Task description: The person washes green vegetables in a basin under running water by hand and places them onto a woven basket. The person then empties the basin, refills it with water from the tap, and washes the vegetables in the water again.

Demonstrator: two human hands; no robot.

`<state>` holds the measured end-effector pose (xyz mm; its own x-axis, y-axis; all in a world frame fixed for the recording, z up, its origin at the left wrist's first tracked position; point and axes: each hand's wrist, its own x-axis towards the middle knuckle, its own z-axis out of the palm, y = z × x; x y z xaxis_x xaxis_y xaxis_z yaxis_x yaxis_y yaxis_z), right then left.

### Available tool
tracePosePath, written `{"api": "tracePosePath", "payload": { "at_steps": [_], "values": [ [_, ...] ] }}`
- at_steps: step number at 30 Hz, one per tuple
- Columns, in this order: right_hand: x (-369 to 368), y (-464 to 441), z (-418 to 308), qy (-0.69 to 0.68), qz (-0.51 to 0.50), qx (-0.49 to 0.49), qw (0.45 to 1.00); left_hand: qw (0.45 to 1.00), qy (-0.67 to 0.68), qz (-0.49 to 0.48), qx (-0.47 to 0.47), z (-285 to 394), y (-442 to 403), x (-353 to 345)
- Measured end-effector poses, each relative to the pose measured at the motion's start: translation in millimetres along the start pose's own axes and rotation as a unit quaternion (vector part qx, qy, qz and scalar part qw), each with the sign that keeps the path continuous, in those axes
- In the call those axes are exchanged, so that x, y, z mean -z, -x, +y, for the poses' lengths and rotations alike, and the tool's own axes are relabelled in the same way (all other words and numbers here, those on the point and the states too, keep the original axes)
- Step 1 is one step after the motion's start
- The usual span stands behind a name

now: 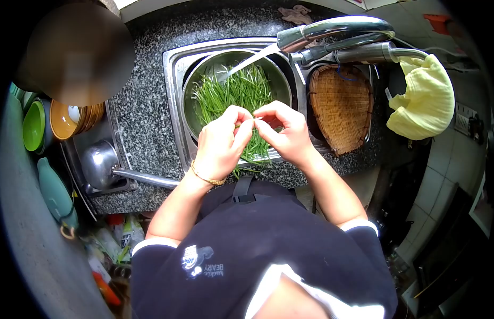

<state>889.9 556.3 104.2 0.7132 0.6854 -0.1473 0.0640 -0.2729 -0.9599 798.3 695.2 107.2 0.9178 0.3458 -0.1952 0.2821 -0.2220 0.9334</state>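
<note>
Long green chives [225,98] with white ends fill a large metal basin [191,114] set in the left sink bowl. Over the basin's near side, my left hand [223,141] and my right hand [286,133] meet fingertip to fingertip. Both are closed in a pinch on a thin chive, of which only a small pale bit shows between the fingers. Some chives hang over the near rim below my hands. Water runs from the faucet [292,40] onto the bunch.
A woven bamboo basket [342,109] lies over the right sink bowl. Yellow cloth [425,98] hangs at the right. On the left are a metal ladle [100,165], stacked orange bowls [63,119] and a green bowl [34,126]. A blurred patch covers the upper left.
</note>
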Motion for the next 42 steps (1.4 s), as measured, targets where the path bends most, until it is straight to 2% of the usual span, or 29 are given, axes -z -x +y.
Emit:
{"api": "tracePosePath", "payload": {
  "at_steps": [1,2,6,8,10,13,15,17,19,21,23,25,27,29,30,31,33,35,37,39,40,41,42],
  "values": [
    [1.2,0.0,-0.6,0.079,-0.015,0.042,0.996,1.0,0.0,0.0,0.001,1.4,1.2,0.9],
    [0.6,-0.7,-0.5,0.103,-0.013,0.068,0.992,0.999,-0.033,0.0,-0.014,2.8,1.8,2.1],
    [4.4,-3.5,0.0,0.111,-0.04,0.061,0.991,0.997,-0.075,0.01,-0.018,4.1,2.2,2.4],
    [5.3,-4.2,4.3,0.019,-0.075,0.002,0.997,0.997,-0.082,0.008,-0.013,2.2,2.9,3.1],
    [4.8,-3.4,3.2,0.036,-0.094,-0.012,0.995,0.996,-0.09,0.005,-0.007,-1.3,4.9,4.1],
    [2.6,-0.4,18.1,0.042,-0.145,-0.061,0.987,0.994,-0.096,-0.047,0.014,-14.0,9.9,2.8],
    [1.3,-3.9,36.4,0.09,-0.154,-0.104,0.978,0.992,-0.06,-0.075,0.076,-38.3,13.3,-0.8],
    [2.3,-8.1,70.1,0.081,-0.074,-0.172,0.979,0.981,0.096,-0.057,0.158,-71.6,10.3,0.0],
    [7.4,-14.2,114.6,0.103,-0.011,-0.183,0.978,0.963,0.149,0.018,0.223,-94.0,-0.5,4.1],
    [7.4,-23.9,131.2,0.105,0.035,-0.186,0.976,0.923,0.275,0.118,0.243,-134.8,-12.7,-0.3],
    [4.3,-34.9,153.3,0.07,0.035,-0.201,0.976,0.894,0.288,0.197,0.283,-168.5,-28.0,-7.3],
    [-4.1,-47.0,171.1,0.039,0.1,-0.208,0.972,0.923,0.174,0.233,0.25,-183.1,-42.2,-18.6],
    [-13.4,-55.4,177.3,-0.073,0.092,-0.281,0.953,0.913,0.16,0.231,0.295,-198.9,-52.9,-35.0],
    [-29.8,-57.1,182.3,-0.159,0.087,-0.3,0.937,0.923,0.118,0.253,0.263,-251.2,-60.4,-60.8],
    [-38.1,-58.8,181.2,-0.253,0.081,-0.319,0.91,0.915,0.108,0.256,0.293,-214.8,-65.4,-64.6],
    [-45.7,-59.6,172.9,-0.311,0.072,-0.339,0.885,0.882,0.272,0.217,0.318,-186.4,-68.4,-64.5],
    [-56.6,-59.6,153.4,-0.404,0.048,-0.359,0.84,0.879,0.365,0.15,0.268,-179.1,-69.2,-68.0],
    [-61.2,-56.8,156.9,-0.375,0.046,-0.316,0.87,0.872,0.375,0.16,0.271,-165.2,-65.7,-63.5],
    [-57.5,-51.3,146.2,-0.304,0.072,-0.236,0.92,0.878,0.396,0.173,0.208,-151.5,-56.0,-55.5],
    [-50.4,-44.0,132.7,-0.193,0.094,-0.18,0.96,0.923,0.291,0.186,0.171,-139.4,-44.1,-42.8],
    [-47.3,-42.1,135.7,-0.109,0.106,-0.138,0.979,0.957,0.152,0.19,0.16,-146.1,-38.0,-35.4],
    [-39.3,-38.0,132.8,-0.057,0.098,-0.166,0.98,0.971,0.01,0.191,0.145,-151.5,-32.6,-29.9],
    [-32.2,-35.7,135.9,0.063,0.073,-0.151,0.984,0.968,-0.055,0.177,0.168,-136.0,-29.3,-23.3]
  ]
}}
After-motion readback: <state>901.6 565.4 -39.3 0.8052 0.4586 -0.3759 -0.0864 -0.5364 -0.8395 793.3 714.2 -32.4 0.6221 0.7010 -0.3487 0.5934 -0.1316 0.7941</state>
